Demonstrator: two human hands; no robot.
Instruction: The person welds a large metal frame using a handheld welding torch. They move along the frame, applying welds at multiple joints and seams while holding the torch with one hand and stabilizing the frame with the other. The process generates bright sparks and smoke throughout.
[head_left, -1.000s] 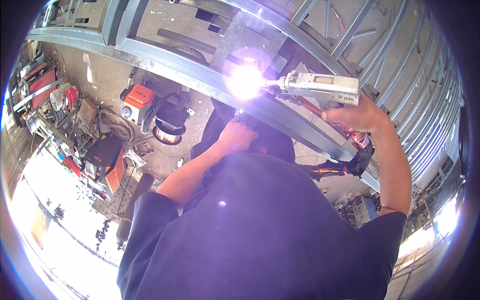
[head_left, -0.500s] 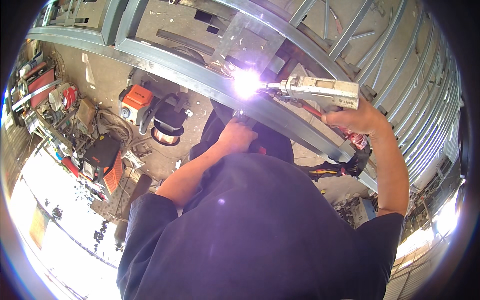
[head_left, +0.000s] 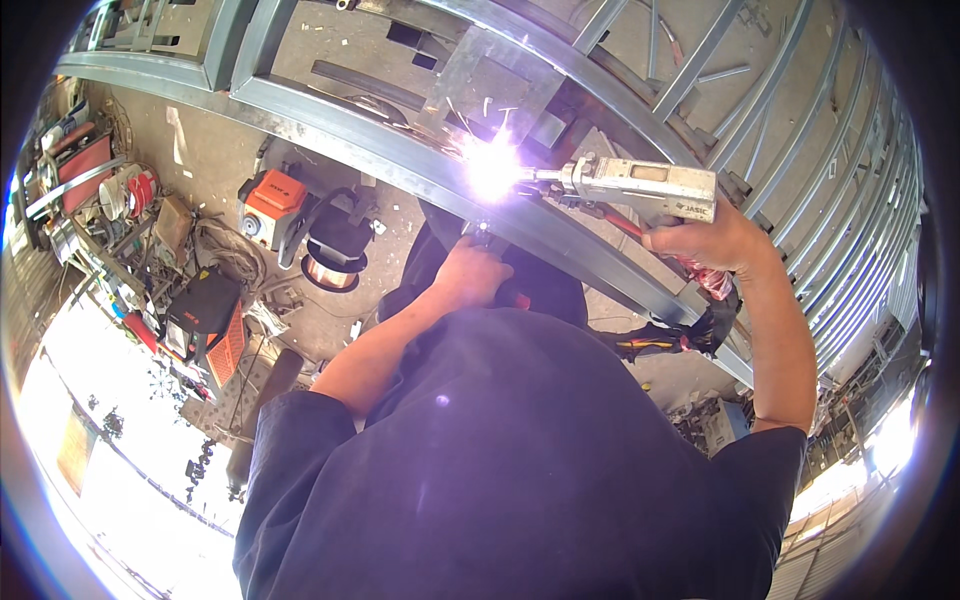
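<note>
The welding torch (head_left: 640,187) is off-white, the glow (head_left: 491,170) white fringed with violet (purple tints the near shirt (head_left: 520,450) too, itself dark navy). The beam (head_left: 340,134) is silver-grey; at left, an orange-topped machine (head_left: 274,195) and a copper-coloured spool (head_left: 331,273).

A violet-white arc (head_left: 492,171) glares amid fisheye-bent edges.

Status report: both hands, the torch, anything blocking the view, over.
Right hand gripping welding torch. Left hand near steel beam, hold unclear. Bright glare at torch's nozzle hides the beam there.
</note>
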